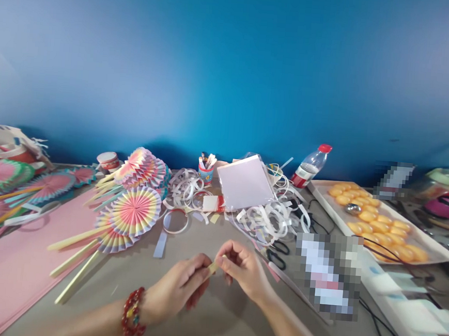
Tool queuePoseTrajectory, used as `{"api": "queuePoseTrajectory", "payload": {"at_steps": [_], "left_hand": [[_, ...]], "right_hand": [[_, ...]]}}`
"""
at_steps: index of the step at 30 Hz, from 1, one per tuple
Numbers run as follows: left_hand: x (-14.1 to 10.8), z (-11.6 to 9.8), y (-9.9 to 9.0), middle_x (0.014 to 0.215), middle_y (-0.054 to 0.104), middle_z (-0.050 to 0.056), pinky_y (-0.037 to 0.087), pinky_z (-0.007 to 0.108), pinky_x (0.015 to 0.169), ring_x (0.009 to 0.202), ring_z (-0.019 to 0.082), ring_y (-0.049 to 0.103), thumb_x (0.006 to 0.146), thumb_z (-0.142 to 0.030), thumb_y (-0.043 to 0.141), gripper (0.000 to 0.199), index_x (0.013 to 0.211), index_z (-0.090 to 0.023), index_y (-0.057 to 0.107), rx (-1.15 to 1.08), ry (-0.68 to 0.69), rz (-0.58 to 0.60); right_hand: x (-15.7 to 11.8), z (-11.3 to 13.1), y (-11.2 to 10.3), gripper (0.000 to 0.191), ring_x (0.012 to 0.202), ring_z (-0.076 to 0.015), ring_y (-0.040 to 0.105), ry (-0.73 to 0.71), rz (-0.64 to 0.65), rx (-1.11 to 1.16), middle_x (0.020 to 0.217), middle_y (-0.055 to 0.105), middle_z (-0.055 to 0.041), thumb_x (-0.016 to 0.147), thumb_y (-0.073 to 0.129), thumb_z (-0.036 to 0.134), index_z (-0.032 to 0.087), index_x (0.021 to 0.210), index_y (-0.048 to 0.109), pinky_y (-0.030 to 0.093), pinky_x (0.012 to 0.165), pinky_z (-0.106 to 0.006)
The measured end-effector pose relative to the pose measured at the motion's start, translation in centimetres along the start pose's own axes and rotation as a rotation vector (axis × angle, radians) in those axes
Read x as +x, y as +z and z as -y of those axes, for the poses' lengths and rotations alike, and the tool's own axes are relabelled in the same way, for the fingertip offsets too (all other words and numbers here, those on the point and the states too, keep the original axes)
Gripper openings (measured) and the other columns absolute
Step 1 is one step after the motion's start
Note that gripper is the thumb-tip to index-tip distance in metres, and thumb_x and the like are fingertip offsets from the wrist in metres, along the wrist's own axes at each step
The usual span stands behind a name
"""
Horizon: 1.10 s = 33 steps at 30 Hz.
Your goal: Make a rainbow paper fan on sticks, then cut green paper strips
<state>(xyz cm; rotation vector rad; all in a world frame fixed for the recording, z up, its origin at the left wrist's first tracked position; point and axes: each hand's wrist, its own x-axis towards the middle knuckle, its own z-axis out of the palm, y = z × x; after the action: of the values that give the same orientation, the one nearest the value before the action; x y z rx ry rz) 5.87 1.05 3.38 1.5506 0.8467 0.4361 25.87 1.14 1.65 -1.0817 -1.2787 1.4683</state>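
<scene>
Low over the middle of the grey table, my left hand (pixel 184 286) pinches a small pale-yellow strip (pixel 212 267). My right hand (pixel 243 270) meets its other end with thumb and fingers closed on it. Whether the strip is paper or a thin stick I cannot make out. A red bead bracelet (pixel 133 311) circles my left wrist. To the left lie pleated paper fans (pixel 136 208) in pink, yellow and lilac with pale-yellow handles. Beyond my hands are a roll of tape (pixel 175 221) and black-handled scissors (pixel 278 254).
Pink paper sheets (pixel 18 271) cover the left side. White curled strips (pixel 270 221) lie under a lilac pack of paper (pixel 246 182). A bottle with a red cap (pixel 310 164) stands behind. On the right are a tray of yellow-orange objects (pixel 368 215) and black cables (pixel 381 325).
</scene>
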Motion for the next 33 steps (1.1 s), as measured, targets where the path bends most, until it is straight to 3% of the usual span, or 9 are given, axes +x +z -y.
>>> {"api": "queuePoseTrajectory", "payload": {"at_steps": [6, 13, 20, 26, 30, 33], "left_hand": [[-0.4, 0.6, -0.2, 0.062, 0.044, -0.007, 0.027, 0.017, 0.041, 0.044, 0.004, 0.033, 0.094, -0.06, 0.045, 0.044, 0.094, -0.017, 0.052, -0.137, -0.032, -0.008], [-0.6, 1.5, -0.9, 0.077, 0.068, 0.003, 0.032, 0.016, 0.039, 0.041, 0.004, 0.048, 0.091, -0.06, 0.051, 0.044, 0.09, -0.016, 0.052, -0.186, -0.081, -0.012], [-1.1, 2.3, -2.5, 0.079, 0.073, 0.004, 0.029, 0.015, 0.035, 0.037, 0.004, 0.049, 0.085, -0.059, 0.059, 0.044, 0.084, -0.017, 0.05, -0.2, -0.161, -0.026], [-1.6, 3.3, -3.7, 0.08, 0.073, 0.005, 0.034, 0.015, 0.037, 0.039, 0.004, 0.051, 0.088, -0.054, 0.059, 0.039, 0.086, -0.017, 0.05, -0.202, -0.116, 0.008], [-1.9, 3.3, -4.0, 0.073, 0.069, 0.001, 0.026, 0.014, 0.036, 0.038, 0.002, 0.042, 0.09, -0.051, 0.059, 0.036, 0.086, -0.017, 0.048, -0.241, -0.096, 0.076], [-2.2, 3.2, -4.0, 0.071, 0.065, -0.001, 0.022, 0.015, 0.036, 0.04, 0.002, 0.037, 0.092, -0.05, 0.056, 0.034, 0.087, -0.017, 0.048, -0.274, -0.071, 0.13]], "right_hand": [[0.0, -0.2, 0.6, 0.038, 0.045, -0.0071, 0.046, 0.007, 0.025, -0.056, 0.056, 0.048, 0.0072, 0.08, 0.07, 0.055, 0.019, 0.082, 0.059, 0.041, 0.044, -0.019], [-0.2, -0.9, 0.9, 0.037, 0.05, -0.0069, 0.047, 0.036, 0.089, -0.1, 0.066, 0.05, 0.0058, 0.085, 0.066, 0.053, 0.02, 0.102, 0.06, 0.04, 0.048, -0.019], [-0.3, -1.8, 1.2, 0.037, 0.05, -0.0076, 0.046, 0.036, 0.128, -0.205, 0.065, 0.048, 0.0058, 0.087, 0.062, 0.055, 0.021, 0.104, 0.061, 0.04, 0.049, -0.02], [0.6, -1.0, 0.3, 0.047, 0.056, -0.0113, 0.053, 0.019, 0.132, -0.198, 0.068, 0.052, 0.0021, 0.094, 0.045, 0.061, 0.018, 0.104, 0.062, 0.044, 0.054, -0.023], [2.7, 0.0, 0.5, 0.031, 0.059, -0.0123, 0.055, -0.02, 0.073, -0.44, 0.069, 0.054, 0.0021, 0.095, 0.05, 0.048, 0.019, 0.093, 0.063, 0.045, 0.059, -0.024], [5.2, 0.3, 1.9, 0.014, 0.075, -0.0138, 0.059, -0.224, 0.119, -0.725, 0.096, 0.064, -0.0028, 0.093, 0.054, 0.031, 0.02, 0.096, 0.064, 0.047, 0.071, -0.025]]}}
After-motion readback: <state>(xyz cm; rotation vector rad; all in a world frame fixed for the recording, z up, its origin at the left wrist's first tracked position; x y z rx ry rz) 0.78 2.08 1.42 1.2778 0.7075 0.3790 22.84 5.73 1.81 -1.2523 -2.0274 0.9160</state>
